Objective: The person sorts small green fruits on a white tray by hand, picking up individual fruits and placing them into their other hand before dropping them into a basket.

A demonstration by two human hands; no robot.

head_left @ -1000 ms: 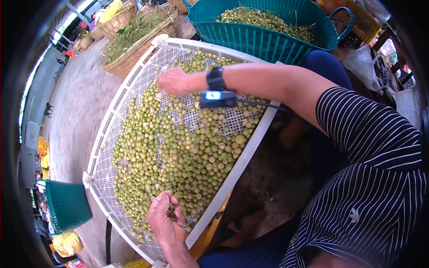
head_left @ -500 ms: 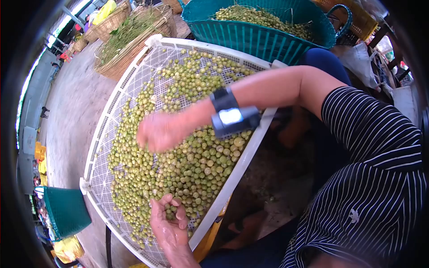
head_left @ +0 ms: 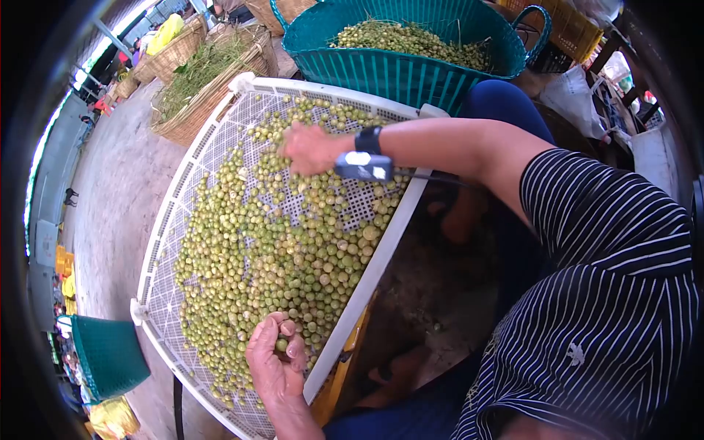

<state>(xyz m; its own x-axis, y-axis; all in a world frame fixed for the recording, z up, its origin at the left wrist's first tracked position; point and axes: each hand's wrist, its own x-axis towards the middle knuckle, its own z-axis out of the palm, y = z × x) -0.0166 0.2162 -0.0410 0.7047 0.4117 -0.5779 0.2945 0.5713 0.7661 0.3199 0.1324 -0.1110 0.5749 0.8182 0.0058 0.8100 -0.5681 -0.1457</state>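
Observation:
Small round yellow-green fruits, like gooseberries, lie spread over a white perforated tray. Low in the view, my left hand is over the tray's near side, palm up, with its fingers curled. A green fruit shows between its thumb and fingers. My right hand reaches across to the upper part of the tray, among the fruits there. Its fingers are bent down and slightly blurred, and what they hold, if anything, is hidden. A dark strap and a box-like device sit on the right wrist.
Behind the tray stands a teal basket with a heap of fruits. Wicker baskets, one with green stems, are at upper left. Another teal basket stands at lower left. My knee is beside the tray's corner.
My right hand has moved up and away across the tray, from the middle to the upper part. More bare mesh shows in the middle. My left hand stays in nearly the same place.

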